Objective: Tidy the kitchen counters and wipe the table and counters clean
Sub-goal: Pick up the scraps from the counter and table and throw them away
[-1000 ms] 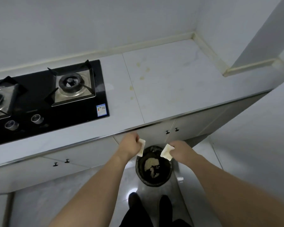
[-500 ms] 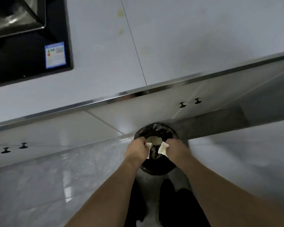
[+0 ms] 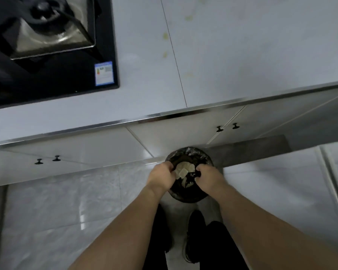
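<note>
Crumpled pale paper wipes (image 3: 184, 171) lie inside the round black-lined floor bin (image 3: 189, 195), light and limp. My left hand (image 3: 160, 177) and right hand (image 3: 207, 177) pinch the thin, slippery black liner's rim; I'd grip it bunched.

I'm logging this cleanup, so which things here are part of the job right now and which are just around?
In use: left hand, right hand, black bin bag, used wipes, stained countertop.
Just there: gas hob, cabinet knobs, floor tiles.
</note>
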A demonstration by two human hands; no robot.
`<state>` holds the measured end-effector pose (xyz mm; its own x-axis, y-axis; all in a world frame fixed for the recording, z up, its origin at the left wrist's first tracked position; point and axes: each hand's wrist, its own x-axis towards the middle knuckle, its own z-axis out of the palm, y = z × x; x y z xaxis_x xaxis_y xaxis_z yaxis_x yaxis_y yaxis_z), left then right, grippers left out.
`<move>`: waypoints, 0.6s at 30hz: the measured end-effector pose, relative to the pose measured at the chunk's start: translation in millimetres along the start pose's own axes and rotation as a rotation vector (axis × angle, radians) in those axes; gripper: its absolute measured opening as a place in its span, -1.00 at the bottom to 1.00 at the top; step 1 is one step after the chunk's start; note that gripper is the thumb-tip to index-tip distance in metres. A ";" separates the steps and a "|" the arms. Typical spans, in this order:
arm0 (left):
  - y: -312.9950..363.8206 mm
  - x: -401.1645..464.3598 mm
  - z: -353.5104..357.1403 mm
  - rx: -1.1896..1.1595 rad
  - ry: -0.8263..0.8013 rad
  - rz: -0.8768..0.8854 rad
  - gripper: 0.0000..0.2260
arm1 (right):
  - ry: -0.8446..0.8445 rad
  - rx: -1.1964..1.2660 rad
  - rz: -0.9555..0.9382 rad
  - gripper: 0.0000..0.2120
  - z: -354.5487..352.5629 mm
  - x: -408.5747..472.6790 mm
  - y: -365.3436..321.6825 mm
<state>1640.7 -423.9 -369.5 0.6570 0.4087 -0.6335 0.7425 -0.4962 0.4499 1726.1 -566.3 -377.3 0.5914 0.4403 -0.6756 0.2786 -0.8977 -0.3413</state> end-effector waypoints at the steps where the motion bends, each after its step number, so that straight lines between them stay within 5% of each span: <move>1: 7.0 -22.1 -16.4 0.002 0.011 0.006 -0.82 | 0.001 -0.004 -0.016 -0.67 -13.5 -22.1 -11.0; 10: 17.5 -188.5 -127.8 0.049 0.186 0.007 -0.67 | -0.052 -0.179 -0.243 -0.65 -75.4 -157.0 -109.8; 18: -101.8 -328.9 -166.7 0.009 0.441 -0.293 -0.66 | -0.101 -0.375 -0.581 -0.59 -20.8 -227.5 -247.5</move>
<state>1370.8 -380.1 -101.9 0.4158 0.8139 -0.4058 0.9034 -0.3182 0.2874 1538.4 -444.5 -125.5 0.1993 0.8331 -0.5160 0.7816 -0.4528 -0.4291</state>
